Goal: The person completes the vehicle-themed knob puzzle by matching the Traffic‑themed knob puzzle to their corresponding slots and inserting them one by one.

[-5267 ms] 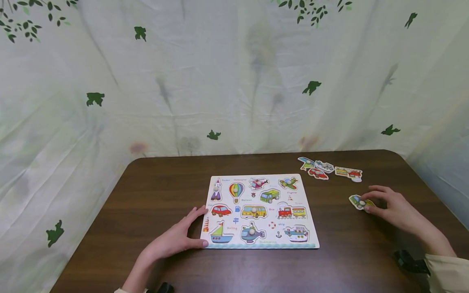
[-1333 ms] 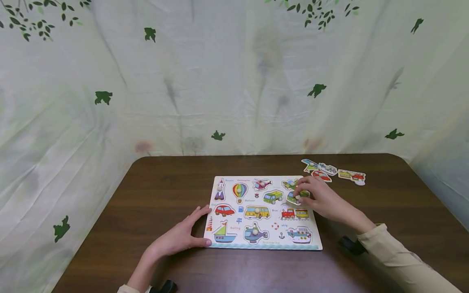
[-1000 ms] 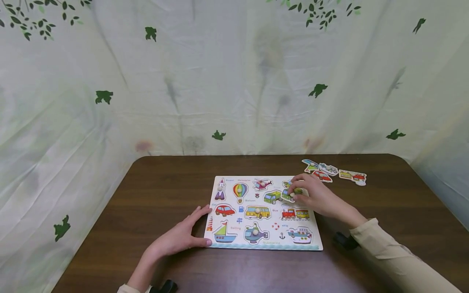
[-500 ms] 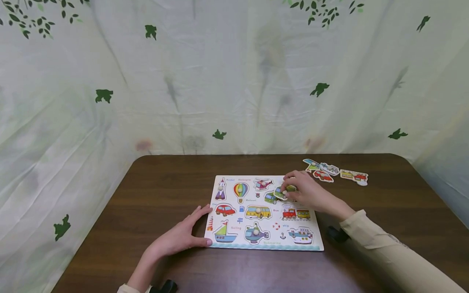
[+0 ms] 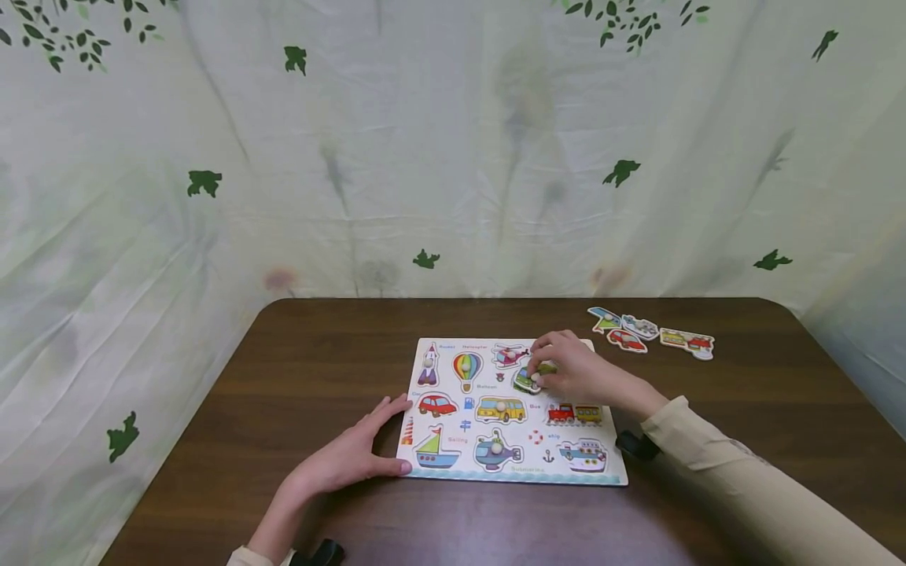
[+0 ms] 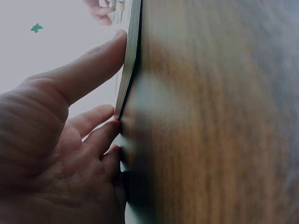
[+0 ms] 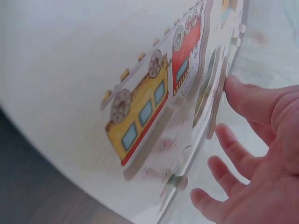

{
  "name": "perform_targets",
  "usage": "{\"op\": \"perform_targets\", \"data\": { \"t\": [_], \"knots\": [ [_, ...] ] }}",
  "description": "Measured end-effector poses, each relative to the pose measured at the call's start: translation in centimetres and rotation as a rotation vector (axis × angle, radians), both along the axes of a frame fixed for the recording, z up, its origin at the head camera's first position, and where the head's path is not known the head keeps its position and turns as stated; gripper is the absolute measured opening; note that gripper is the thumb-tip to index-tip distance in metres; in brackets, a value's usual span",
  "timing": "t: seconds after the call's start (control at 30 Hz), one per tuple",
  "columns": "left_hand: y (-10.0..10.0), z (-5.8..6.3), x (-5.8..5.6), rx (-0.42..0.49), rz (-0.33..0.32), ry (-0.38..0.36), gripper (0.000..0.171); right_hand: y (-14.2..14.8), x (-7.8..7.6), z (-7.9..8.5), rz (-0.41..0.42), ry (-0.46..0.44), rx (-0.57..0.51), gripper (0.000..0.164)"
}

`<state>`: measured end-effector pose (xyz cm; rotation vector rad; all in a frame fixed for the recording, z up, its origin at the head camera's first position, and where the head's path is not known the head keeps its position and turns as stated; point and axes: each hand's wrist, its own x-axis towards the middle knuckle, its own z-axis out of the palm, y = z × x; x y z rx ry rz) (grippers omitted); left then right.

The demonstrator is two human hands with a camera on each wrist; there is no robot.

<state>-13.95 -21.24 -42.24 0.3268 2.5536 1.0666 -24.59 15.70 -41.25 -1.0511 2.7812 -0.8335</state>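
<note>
A white wooden peg puzzle board (image 5: 566, 477) printed with vehicles lies on the brown table. My left hand (image 5: 340, 464) rests at its left edge, thumb at the near corner and fingers farther along; in the left wrist view the thumb (image 6: 93, 67) touches the board's side. Over the truck picture, my right hand (image 5: 587, 373) pinches the knob of a green truck piece (image 5: 524, 383). The piece appears slightly turned; whether it sits in its recess I cannot tell. That hand hides the fighter picture. In the right wrist view, the printed train (image 7: 145, 112) fills the foreground.
Beyond the board's far right corner lie a red car piece (image 5: 627, 341), a sailboat piece (image 5: 605, 319), a pale blue-and-white piece (image 5: 640, 327) and a train piece (image 5: 686, 342). Behind the table (image 5: 340, 354) hangs a pale curtain (image 5: 453, 157) with leaf prints.
My right hand picked the green truck piece off the table at the right and carried it left across the board onto the truck picture. The left hand stays at the board's edge.
</note>
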Motion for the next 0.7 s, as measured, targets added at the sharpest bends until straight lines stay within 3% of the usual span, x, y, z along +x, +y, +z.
{"op": "perform_targets", "data": {
  "t": [0.17,0.7],
  "knots": [
    [-0.02,0.06,0.0,0.009,0.002,-0.006,0.088,-0.46,-0.1,-0.1,0.034,-0.022,0.028,0.015],
    [0.12,0.04,-0.09,0.011,0.009,-0.015,0.09,-0.74,-0.68,0.02,0.004,-0.055,0.126,0.016]
  ]
}}
